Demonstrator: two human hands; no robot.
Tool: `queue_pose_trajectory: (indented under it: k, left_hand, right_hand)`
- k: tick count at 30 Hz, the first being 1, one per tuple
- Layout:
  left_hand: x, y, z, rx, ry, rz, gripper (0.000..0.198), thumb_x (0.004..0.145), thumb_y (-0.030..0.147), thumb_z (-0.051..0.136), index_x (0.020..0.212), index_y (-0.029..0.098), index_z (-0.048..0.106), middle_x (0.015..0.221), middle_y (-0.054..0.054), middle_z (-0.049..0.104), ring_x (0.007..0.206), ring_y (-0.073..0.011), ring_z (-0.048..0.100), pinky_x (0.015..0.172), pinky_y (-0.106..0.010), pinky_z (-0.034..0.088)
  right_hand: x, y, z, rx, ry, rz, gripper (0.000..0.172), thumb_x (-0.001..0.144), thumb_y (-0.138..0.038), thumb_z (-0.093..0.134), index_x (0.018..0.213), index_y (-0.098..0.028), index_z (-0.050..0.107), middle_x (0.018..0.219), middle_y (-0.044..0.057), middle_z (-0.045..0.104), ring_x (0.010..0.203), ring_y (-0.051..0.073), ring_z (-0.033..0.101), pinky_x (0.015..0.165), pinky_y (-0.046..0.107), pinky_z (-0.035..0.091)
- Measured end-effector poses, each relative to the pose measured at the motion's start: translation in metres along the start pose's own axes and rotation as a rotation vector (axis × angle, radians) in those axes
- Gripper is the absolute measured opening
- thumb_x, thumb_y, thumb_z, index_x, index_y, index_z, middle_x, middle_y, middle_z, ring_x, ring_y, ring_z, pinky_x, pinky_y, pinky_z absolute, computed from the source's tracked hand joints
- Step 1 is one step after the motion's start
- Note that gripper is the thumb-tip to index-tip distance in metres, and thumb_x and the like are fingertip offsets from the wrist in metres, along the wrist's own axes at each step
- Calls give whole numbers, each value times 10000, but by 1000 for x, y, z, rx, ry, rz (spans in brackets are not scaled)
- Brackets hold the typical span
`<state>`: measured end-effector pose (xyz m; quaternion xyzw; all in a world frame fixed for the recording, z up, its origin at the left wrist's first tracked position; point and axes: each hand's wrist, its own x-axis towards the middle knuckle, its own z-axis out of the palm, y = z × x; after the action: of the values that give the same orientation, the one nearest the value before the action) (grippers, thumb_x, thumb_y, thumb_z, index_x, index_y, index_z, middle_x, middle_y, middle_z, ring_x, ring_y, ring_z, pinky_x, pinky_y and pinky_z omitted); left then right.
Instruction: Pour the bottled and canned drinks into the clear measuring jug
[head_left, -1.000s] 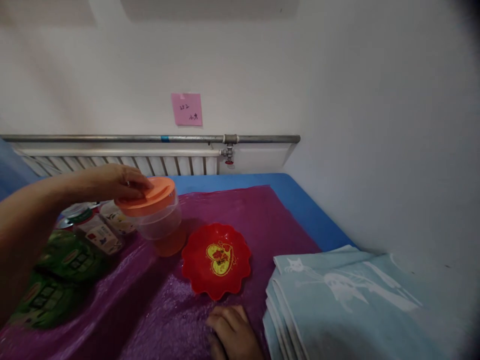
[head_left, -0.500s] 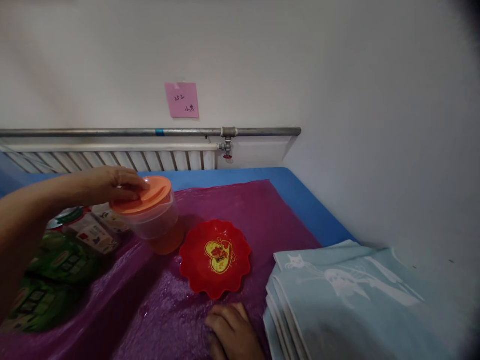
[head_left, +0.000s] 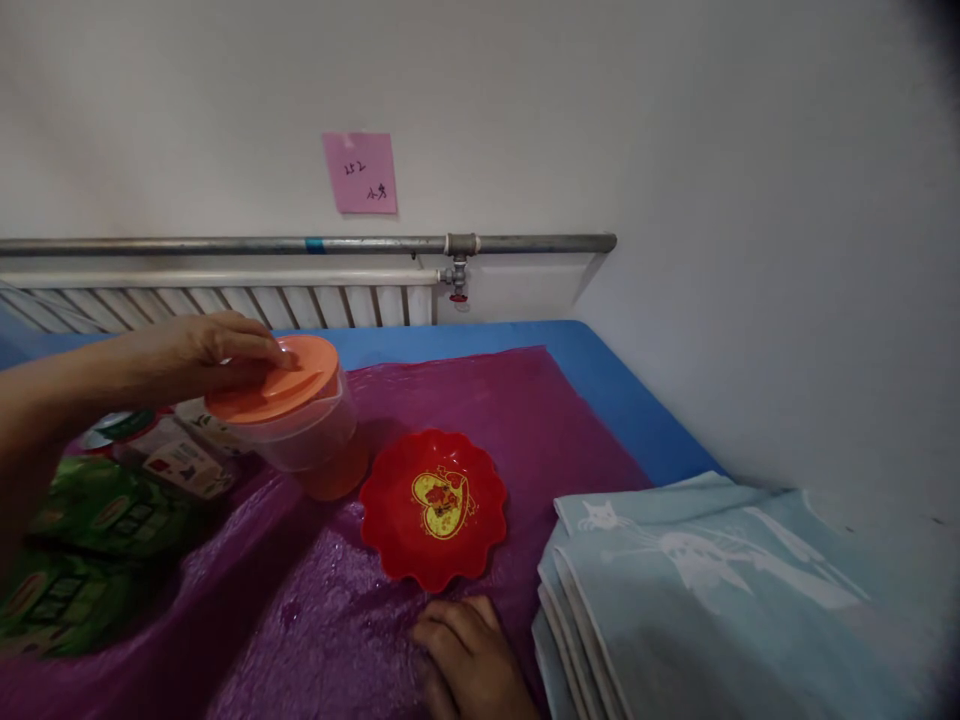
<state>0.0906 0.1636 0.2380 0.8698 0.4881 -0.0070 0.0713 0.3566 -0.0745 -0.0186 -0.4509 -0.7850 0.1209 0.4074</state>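
A clear plastic jug (head_left: 315, 440) with an orange base and orange lid (head_left: 300, 385) stands at the left of the middle. The lid sits tilted on the jug's rim. My left hand (head_left: 240, 350) reaches in from the left, its fingers closed on the lid's top; the grip's underside is hidden. Just right of the jug lies a red scalloped plate (head_left: 390, 515) with a yellow heart print, nothing on it. Below the plate my right hand (head_left: 476, 650) rests palm down on the purple plastic sheet (head_left: 300, 610), fingers loosely bent, holding nothing that I can see.
Green packets (head_left: 112, 530) and a carton-like package (head_left: 184, 460) lie at the left, partly behind my left arm. A folded light-blue cloth (head_left: 690, 600) with white cat prints lies at the right. Behind the blue table edge (head_left: 525, 335) run a radiator (head_left: 300, 305) and a pipe (head_left: 225, 246).
The view has tilted down slightly. My left hand and the lid have shifted a little to the left relative to the jug. The right hand and the plate stay in place.
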Motion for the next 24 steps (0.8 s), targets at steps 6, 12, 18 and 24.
queue_pose_trajectory:
  k: [6, 12, 18, 24]
  left_hand:
    - [4, -5, 0, -7, -27, -2, 560, 725, 578, 413, 1044, 255, 741, 1148, -10, 689, 1043, -189, 618, 934, -266, 447]
    - [7, 1, -1, -18, -33, -56, 627, 650, 627, 395, 1003, 258, 758, 1163, -5, 694, 1066, -200, 621, 930, -274, 452]
    - [6, 1, -2, -9, -58, -112, 654, 615, 625, 393, 992, 230, 752, 1176, -12, 685, 1090, -202, 609, 999, -288, 425]
    - [3, 2, 2, 9, -46, -73, 646, 669, 638, 376, 1030, 242, 737, 1138, -18, 679, 1033, -198, 615, 941, -291, 453]
  right_hand:
    - [1, -1, -2, 2, -22, 9, 297, 800, -43, 572, 1035, -222, 602, 975, 20, 711, 837, 172, 632, 756, 289, 469]
    - [2, -2, -3, 9, -29, 26, 278, 814, -50, 587, 1037, -214, 608, 973, 16, 705, 836, 172, 619, 763, 292, 455]
    - [2, -4, -3, 28, -32, 37, 295, 803, -39, 584, 1039, -215, 600, 980, 18, 701, 853, 170, 613, 773, 288, 464]
    - [2, -8, -7, 50, -76, 112, 313, 802, -35, 591, 1044, -234, 610, 989, 10, 702, 871, 175, 616, 790, 294, 471]
